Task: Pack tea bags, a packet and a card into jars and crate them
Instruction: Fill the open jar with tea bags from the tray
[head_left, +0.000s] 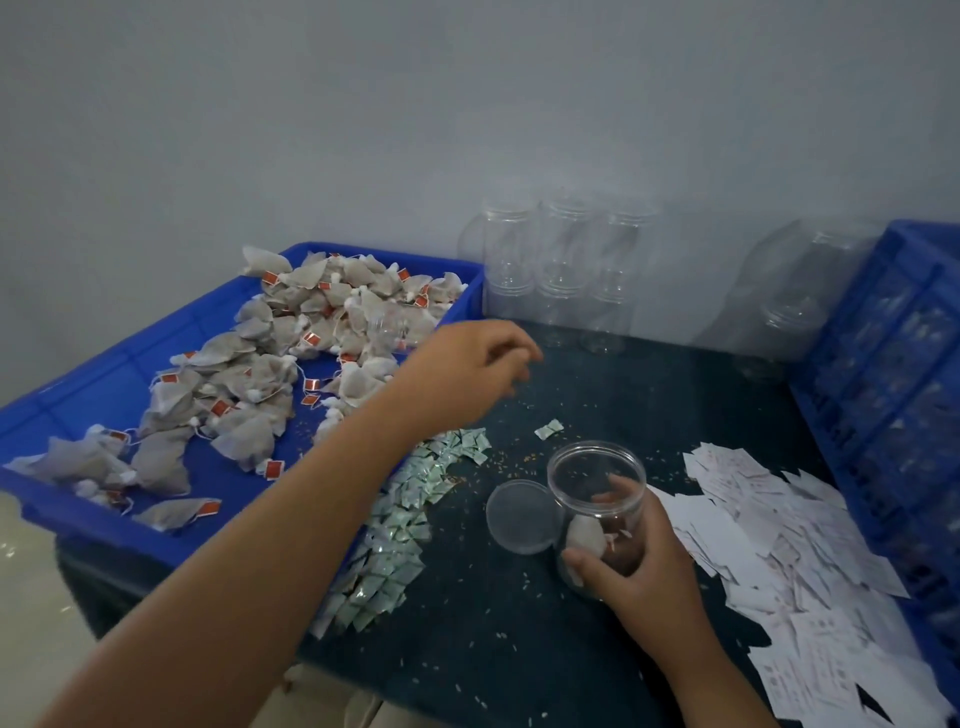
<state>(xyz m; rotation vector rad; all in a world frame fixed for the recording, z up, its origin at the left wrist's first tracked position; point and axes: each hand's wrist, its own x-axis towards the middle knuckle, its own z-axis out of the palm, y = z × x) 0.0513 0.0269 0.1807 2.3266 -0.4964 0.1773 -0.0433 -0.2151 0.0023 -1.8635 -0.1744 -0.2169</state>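
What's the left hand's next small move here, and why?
Probably move the left hand over the blue tray and pinch another tea bag: it looks empty, and the open jar gripped by the right hand holds only a few bags, its lid lying beside it.

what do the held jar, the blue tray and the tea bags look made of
Jar: clear glossy plastic, probably; the right hand shows through its wall. Blue tray: moulded plastic, ribbed side. Tea bags: thin pale mesh or filter paper; cannot tell which.
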